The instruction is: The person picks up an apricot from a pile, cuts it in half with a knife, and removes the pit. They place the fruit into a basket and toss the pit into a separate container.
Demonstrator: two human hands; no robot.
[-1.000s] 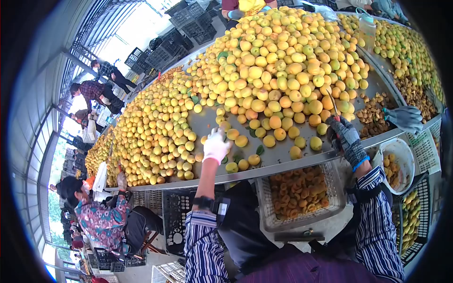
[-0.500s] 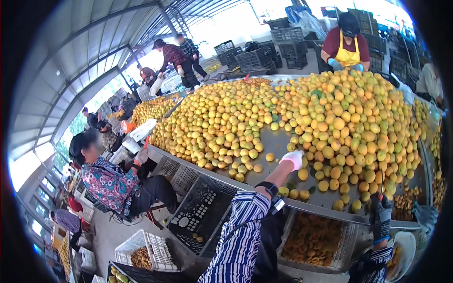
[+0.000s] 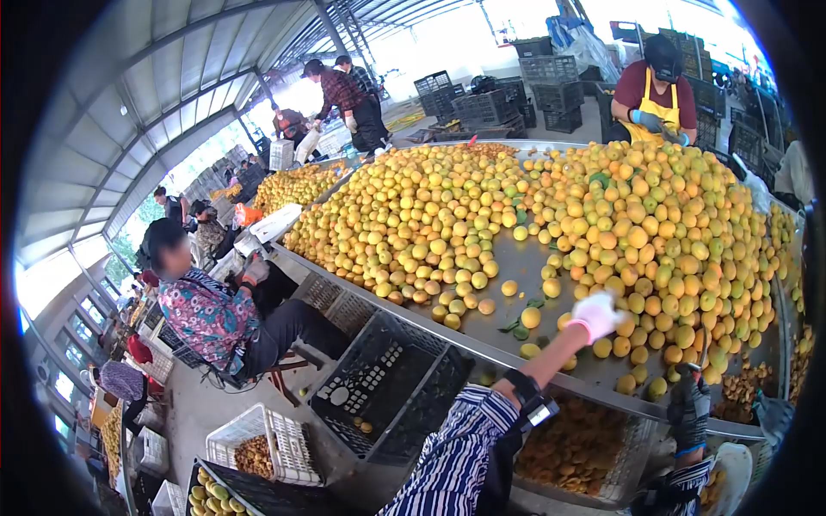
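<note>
My left hand [image 3: 596,316], in a white and pink glove, is over the metal table [image 3: 516,267], at the near edge of a large heap of apricots [image 3: 654,215]. Motion blurs its fingers, so I cannot make out whether it holds a fruit. Close to the table's front edge, my right hand [image 3: 690,400] wears a dark glove and is closed. A thin upright blade, apparently a knife [image 3: 705,347], rises from it toward the fruit. Several single apricots and green leaves [image 3: 520,331] lie on the metal left of my left hand.
Below the table edge are black crates [image 3: 379,387] and a crate of brownish fruit pieces [image 3: 568,447]. A white basket [image 3: 267,447] stands on the floor. A seated person in a floral top [image 3: 202,322] works at left; a person in a yellow apron [image 3: 658,116] works across the table.
My left hand has moved right, closer to the right-hand heap. Leaves and an apricot show where it was. The view has shifted slightly; my right hand stays near the table edge.
</note>
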